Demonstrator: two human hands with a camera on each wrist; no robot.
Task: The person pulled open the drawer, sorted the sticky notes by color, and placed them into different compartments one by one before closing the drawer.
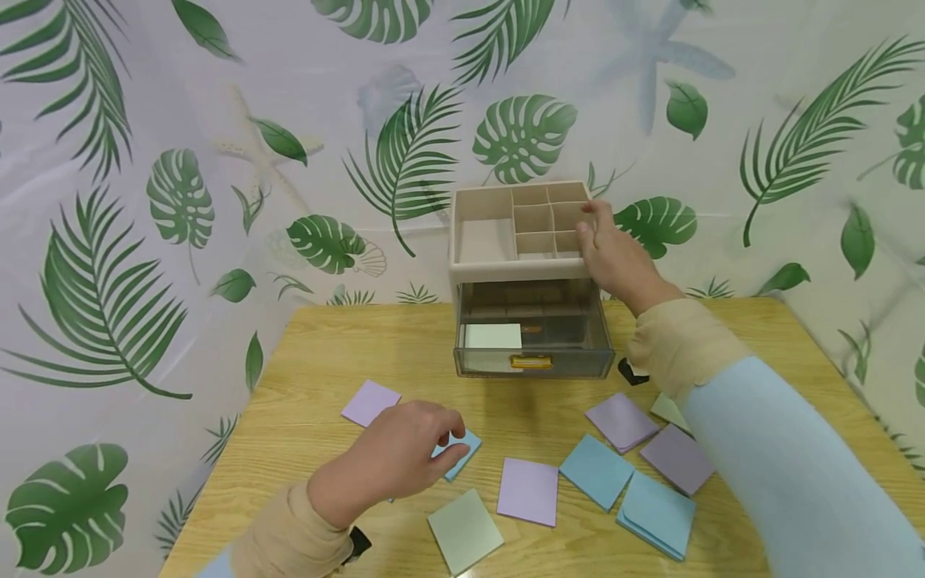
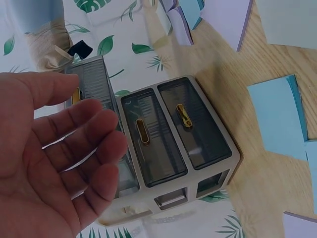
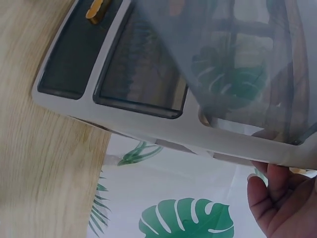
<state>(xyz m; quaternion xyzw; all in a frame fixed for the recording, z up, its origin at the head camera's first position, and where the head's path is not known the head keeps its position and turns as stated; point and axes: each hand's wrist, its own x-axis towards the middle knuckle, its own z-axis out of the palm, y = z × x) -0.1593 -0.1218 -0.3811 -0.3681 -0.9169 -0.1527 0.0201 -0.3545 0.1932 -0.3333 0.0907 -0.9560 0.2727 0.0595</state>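
A desktop drawer organizer (image 1: 526, 269) with a beige frame stands at the back of the table. Its upper grey see-through drawer (image 1: 564, 365) is pulled out, and a pale green sticky-note pad (image 1: 493, 335) lies inside at the left. My right hand (image 1: 617, 257) grips the organizer's right top edge; in the right wrist view its fingertips (image 3: 277, 181) are partly behind the frame. My left hand (image 1: 397, 453) hovers over the near left table, fingers loosely bent and holding nothing. Partly hidden by that hand is a blue sticky-note pad (image 1: 462, 455).
Around the table (image 1: 303, 377) lie several pads: purple (image 1: 370, 403), pale green (image 1: 466, 531), lilac (image 1: 527, 491), blue (image 1: 596, 471) and a thicker blue stack (image 1: 658, 514). More purple pads (image 1: 621, 421) sit near my right sleeve. A leaf-patterned cloth (image 1: 289, 120) hangs behind.
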